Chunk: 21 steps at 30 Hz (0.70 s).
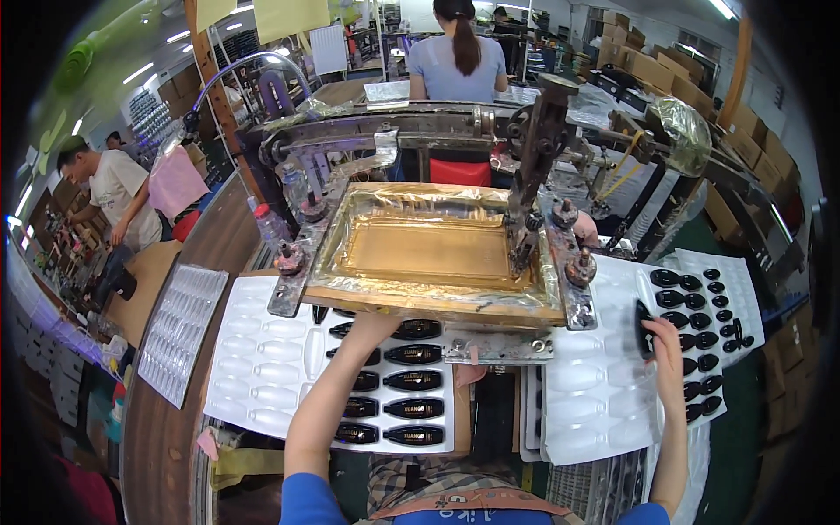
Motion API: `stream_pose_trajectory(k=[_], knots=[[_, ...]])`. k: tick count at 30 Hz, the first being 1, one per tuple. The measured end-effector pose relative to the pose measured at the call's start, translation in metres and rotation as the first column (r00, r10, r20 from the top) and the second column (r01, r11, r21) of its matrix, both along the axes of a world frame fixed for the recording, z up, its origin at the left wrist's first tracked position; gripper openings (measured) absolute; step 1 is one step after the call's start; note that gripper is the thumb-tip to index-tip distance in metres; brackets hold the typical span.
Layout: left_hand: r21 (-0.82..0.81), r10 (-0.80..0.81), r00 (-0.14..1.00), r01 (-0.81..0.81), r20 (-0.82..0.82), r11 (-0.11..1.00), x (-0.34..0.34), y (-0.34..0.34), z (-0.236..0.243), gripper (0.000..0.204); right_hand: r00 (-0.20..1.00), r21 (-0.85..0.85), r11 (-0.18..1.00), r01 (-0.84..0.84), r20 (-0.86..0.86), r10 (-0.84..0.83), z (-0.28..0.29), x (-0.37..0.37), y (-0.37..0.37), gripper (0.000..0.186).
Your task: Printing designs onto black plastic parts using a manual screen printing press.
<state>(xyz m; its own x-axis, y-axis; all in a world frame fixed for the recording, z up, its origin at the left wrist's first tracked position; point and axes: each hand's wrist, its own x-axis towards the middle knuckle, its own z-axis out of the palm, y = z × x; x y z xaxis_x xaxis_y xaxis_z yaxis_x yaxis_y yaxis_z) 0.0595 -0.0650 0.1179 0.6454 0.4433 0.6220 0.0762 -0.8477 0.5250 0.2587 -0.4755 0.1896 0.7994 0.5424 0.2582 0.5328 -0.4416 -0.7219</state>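
Observation:
A screen printing machine with a gold-coated screen frame point(420, 245) stands in front of me. My left hand point(371, 325) reaches to the frame's near wooden edge, its fingers hidden there. Below it, a white molded tray point(311, 407) holds several printed black bottles point(414, 381) on the right half, beside vacant recesses on the left. My right hand point(661, 334) grips a black bottle point(644, 331) above another white tray point(573, 394). A metal printing fixture point(497, 347) sits below the screen, between the trays. More black pieces point(691, 341) fill trays at the right.
A clear tray point(179, 328) lies on the wooden bench point(153, 411) at left, near plastic bottles point(271, 226). A co-worker point(118, 192) works at left, another point(455, 66) sits beyond the machine. Machine posts and rails surround the screen; cardboard boxes point(748, 157) are stacked at right.

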Motion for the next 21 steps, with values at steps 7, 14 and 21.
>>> stream_pose_trajectory(k=[7, 14, 21], knots=[[-0.131, -0.190, 0.962, 0.217, 0.194, 0.967, 0.020, 0.006, 0.034, 0.021, 0.908, 0.001, 0.911, -0.412, 0.090, 0.410, 0.012, -0.025, 0.100, 0.052], [-0.467, -0.187, 0.925, 0.333, 0.332, 0.819, 0.011, 0.020, 0.046, 0.018, 0.757, -0.234, 0.803, -0.549, 0.267, 0.596, -0.002, -0.043, 0.170, 0.043], [-0.673, 0.286, 0.901, 0.010, 0.328, 0.740, -0.102, 0.060, -0.002, 0.015, 0.866, -0.252, 0.851, -0.460, 0.083, 0.493, -0.008, -0.058, 0.183, 0.038]])
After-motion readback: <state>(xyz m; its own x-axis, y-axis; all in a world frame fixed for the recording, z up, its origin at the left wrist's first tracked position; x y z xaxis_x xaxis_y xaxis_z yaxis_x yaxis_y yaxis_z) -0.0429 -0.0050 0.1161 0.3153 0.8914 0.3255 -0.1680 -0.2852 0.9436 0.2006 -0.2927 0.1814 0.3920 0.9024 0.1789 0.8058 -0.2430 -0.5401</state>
